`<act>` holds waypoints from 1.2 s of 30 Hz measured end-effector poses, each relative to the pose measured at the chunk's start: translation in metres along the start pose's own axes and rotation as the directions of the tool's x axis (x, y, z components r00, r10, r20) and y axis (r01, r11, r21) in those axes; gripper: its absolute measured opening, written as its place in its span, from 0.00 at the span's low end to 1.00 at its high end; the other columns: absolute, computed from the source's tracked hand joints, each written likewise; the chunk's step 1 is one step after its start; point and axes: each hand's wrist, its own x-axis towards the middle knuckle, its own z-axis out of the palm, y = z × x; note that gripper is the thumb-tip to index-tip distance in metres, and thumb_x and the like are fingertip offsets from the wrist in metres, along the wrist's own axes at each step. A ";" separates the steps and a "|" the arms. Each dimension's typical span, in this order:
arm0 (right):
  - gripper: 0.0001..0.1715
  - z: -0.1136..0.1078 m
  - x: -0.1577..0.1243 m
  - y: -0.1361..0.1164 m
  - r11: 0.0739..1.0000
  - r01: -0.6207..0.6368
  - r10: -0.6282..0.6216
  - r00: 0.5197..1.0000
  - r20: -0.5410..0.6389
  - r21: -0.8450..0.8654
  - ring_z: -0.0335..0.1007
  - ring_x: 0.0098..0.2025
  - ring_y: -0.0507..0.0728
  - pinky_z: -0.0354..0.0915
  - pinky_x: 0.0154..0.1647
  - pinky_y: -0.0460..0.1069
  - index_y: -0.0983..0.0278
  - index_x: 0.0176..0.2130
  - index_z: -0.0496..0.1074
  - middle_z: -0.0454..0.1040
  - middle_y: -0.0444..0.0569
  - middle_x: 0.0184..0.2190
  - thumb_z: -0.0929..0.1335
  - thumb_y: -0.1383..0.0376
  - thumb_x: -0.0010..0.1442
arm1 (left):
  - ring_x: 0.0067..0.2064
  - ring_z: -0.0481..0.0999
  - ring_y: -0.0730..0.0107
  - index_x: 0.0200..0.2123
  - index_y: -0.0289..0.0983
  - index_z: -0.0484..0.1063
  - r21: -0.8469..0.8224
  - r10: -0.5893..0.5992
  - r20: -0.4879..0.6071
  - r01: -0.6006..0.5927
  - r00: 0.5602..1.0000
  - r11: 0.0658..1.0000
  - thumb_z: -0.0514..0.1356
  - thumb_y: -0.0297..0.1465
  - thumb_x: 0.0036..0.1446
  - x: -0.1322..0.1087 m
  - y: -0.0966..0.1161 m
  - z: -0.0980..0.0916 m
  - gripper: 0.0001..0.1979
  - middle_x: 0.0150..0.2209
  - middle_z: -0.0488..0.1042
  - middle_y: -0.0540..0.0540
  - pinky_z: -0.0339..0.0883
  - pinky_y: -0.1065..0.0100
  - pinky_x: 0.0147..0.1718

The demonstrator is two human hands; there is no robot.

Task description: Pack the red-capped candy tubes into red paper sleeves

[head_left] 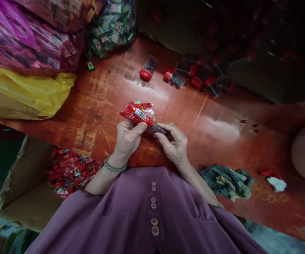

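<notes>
My left hand [128, 137], with a green bead bracelet [115, 166] at its wrist, grips a red printed packet [135, 112] with a barcode on it. From the packet's right end sticks out a clear container [158, 128] of dark round balls, partly covered by the red wrapping. My right hand [175, 144] pinches the container's free end between thumb and fingers. A second red wrapper [147, 105] shows just behind the packet; whether my left fingers hold it too is hidden. Both hands are above the table [115, 130], close to my body.
Red-capped clear containers [174, 78] lie at the back, beside a dark box [263, 84]. Bags of packets [112, 28] and a yellow bag [49, 95] stand back left. Lower left, a cardboard box [22, 176] holds red packets [73, 169]. A cloth [227, 181] and rubber bands [264, 195] lie right.
</notes>
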 end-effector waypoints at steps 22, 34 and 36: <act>0.19 0.001 0.001 0.008 0.861 -0.286 0.297 0.954 0.040 0.421 0.75 0.32 0.48 0.78 0.33 0.47 0.55 0.44 0.75 0.77 0.40 0.39 0.77 0.58 0.51 | 0.27 0.76 0.73 0.29 0.37 0.80 0.065 -0.124 -0.006 0.124 0.992 0.990 0.73 0.41 0.45 -0.014 -0.011 0.009 0.13 0.27 0.80 0.49 0.73 0.69 0.31; 0.12 -0.004 0.000 0.014 0.983 0.039 -0.038 0.999 -0.010 0.178 0.76 0.41 0.54 0.74 0.42 0.51 0.58 0.38 0.75 0.77 0.45 0.39 0.76 0.59 0.54 | 0.33 0.79 0.70 0.32 0.36 0.81 0.152 -0.133 0.060 0.122 0.989 0.981 0.70 0.40 0.48 -0.022 -0.017 0.001 0.13 0.31 0.82 0.46 0.74 0.68 0.39; 0.12 -0.004 -0.002 0.012 0.988 0.122 -0.130 0.988 0.086 0.091 0.76 0.42 0.55 0.73 0.45 0.53 0.58 0.39 0.75 0.78 0.46 0.38 0.76 0.58 0.55 | 0.36 0.80 0.67 0.35 0.36 0.82 0.249 -0.107 0.060 0.089 0.992 0.964 0.69 0.40 0.50 -0.030 -0.010 -0.012 0.14 0.35 0.83 0.44 0.74 0.65 0.42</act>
